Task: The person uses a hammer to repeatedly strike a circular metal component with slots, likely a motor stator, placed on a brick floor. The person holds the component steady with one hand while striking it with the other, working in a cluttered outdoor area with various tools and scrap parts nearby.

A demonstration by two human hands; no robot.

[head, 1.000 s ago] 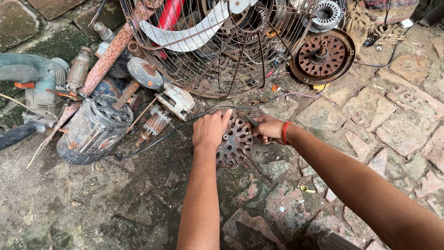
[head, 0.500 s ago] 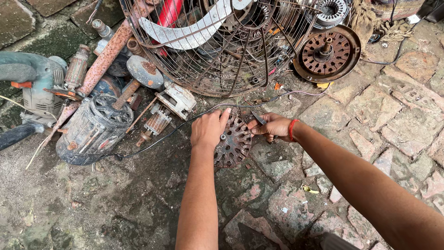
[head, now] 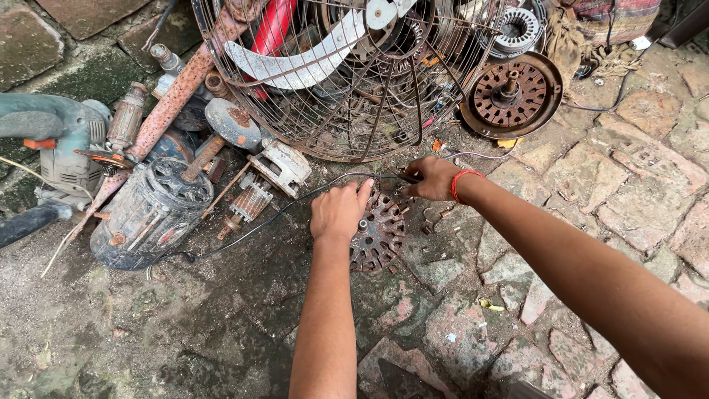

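Observation:
A rusty round fan motor part (head: 380, 235) with slots lies on the stone ground. My left hand (head: 338, 210) rests on its left edge, fingers pressing down on it. My right hand (head: 432, 178), with a red band at the wrist, is closed on a small dark tool at the part's upper right edge; the tool's tip is mostly hidden by the fingers. A thin black wire (head: 284, 210) runs from the part leftward across the ground.
A rusty wire fan guard (head: 354, 111) with a pale blade stands just behind. A grey electric motor (head: 151, 214), a teal power tool (head: 59, 144), a rusty pipe and small parts lie left. Another rusty rotor disc (head: 513, 94) sits at upper right. Loose bolts lie near the part.
My left hand has slid from on top of the motor part to its left edge. My right hand stays at the upper right edge with the tool.

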